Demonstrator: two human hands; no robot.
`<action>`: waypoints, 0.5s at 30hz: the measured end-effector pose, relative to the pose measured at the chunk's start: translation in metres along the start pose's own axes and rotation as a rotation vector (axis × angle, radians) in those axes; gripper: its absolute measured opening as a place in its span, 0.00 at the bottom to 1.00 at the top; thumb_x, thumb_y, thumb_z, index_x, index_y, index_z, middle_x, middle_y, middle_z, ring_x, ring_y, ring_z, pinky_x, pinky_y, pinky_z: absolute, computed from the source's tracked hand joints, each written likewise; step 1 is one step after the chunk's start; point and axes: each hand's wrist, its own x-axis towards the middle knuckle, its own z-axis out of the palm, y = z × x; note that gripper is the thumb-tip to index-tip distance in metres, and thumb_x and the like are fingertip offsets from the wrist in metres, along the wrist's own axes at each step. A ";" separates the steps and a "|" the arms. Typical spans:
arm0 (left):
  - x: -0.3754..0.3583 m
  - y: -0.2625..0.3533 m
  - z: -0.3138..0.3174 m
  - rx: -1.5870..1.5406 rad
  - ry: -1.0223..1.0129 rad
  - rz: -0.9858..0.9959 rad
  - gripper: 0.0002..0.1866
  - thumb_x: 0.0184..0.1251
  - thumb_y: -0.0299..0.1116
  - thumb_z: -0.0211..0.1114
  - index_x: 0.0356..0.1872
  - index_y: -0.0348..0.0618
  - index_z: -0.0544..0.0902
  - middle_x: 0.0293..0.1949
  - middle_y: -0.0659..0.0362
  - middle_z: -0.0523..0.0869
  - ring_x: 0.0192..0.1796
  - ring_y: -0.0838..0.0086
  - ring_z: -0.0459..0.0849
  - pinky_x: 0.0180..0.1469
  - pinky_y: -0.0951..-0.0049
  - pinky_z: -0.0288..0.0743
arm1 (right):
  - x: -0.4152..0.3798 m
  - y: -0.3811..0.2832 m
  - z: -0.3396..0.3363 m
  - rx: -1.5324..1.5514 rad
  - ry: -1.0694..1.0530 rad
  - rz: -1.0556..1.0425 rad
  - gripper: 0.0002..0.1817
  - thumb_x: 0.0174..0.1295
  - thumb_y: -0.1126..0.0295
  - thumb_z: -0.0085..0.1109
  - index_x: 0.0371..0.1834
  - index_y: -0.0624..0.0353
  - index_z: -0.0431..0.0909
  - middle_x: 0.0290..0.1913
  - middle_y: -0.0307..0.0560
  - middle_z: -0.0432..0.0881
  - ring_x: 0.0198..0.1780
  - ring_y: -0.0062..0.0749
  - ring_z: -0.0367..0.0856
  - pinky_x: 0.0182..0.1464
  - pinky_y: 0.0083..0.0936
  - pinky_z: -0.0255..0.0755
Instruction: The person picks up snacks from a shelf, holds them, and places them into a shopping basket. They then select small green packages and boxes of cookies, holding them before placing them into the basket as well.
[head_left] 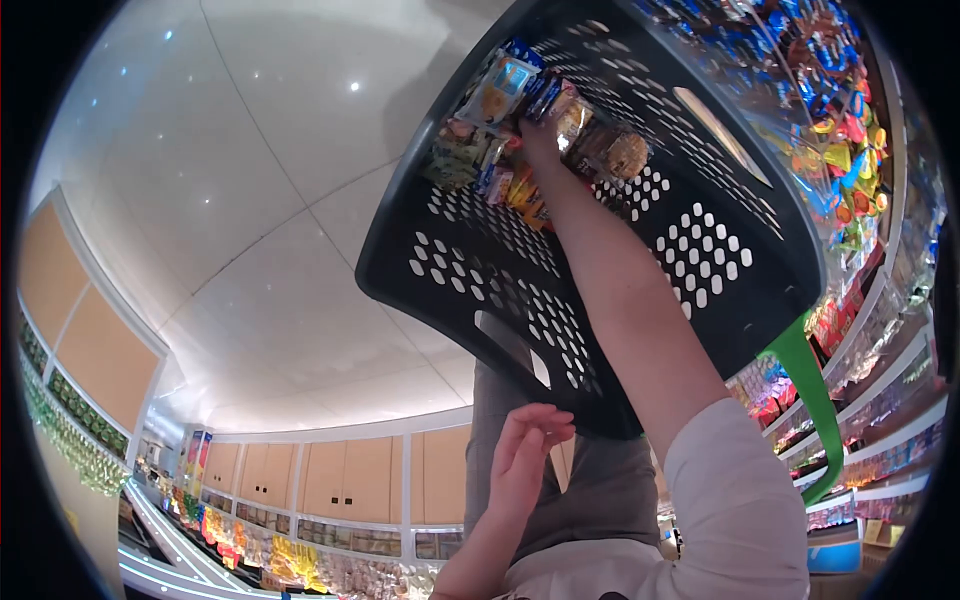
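Note:
A black shopping basket (590, 270) with rows of oval holes fills the upper middle of the view. My right hand (540, 140) reaches deep inside it among several packaged snacks, its fingers hidden by the packs. Around it lie a light blue packet (503, 88), a yellow-orange packet (526, 190), a green-tinted clear bag (458, 155) and a clear pack with a round brown item (627, 155). Just outside the basket's near edge, my left hand (530, 435) hangs with fingers loosely bent and apart, holding nothing.
A green basket handle (803, 390) hangs at the right. Shelves of colourful wrapped sweets (840, 170) run along the right side. Wooden cabinets (345, 478) and more packaged goods (295, 563) line the lower left. A pale, glossy tiled floor (280, 200) lies at the upper left.

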 end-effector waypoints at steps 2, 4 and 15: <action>-0.007 -0.001 0.005 0.012 0.006 0.008 0.15 0.75 0.32 0.45 0.57 0.38 0.68 0.51 0.50 0.79 0.51 0.68 0.79 0.58 0.65 0.70 | -0.032 0.004 -0.014 -0.030 -0.066 0.046 0.31 0.58 0.54 0.56 0.59 0.66 0.69 0.47 0.63 0.81 0.48 0.51 0.80 0.51 0.36 0.72; -0.017 0.000 0.010 0.022 0.004 0.014 0.14 0.75 0.31 0.44 0.56 0.39 0.69 0.51 0.51 0.79 0.50 0.69 0.80 0.58 0.66 0.70 | -0.049 0.043 -0.012 -0.238 0.036 0.010 0.25 0.58 0.54 0.56 0.48 0.65 0.74 0.42 0.62 0.82 0.44 0.55 0.81 0.47 0.40 0.73; -0.084 -0.006 0.031 0.106 -0.069 0.078 0.13 0.75 0.33 0.47 0.53 0.40 0.72 0.46 0.55 0.81 0.46 0.73 0.80 0.52 0.71 0.74 | -0.180 -0.038 -0.076 -0.168 -0.347 0.269 0.12 0.63 0.60 0.51 0.39 0.56 0.77 0.30 0.42 0.80 0.30 0.26 0.80 0.28 0.24 0.72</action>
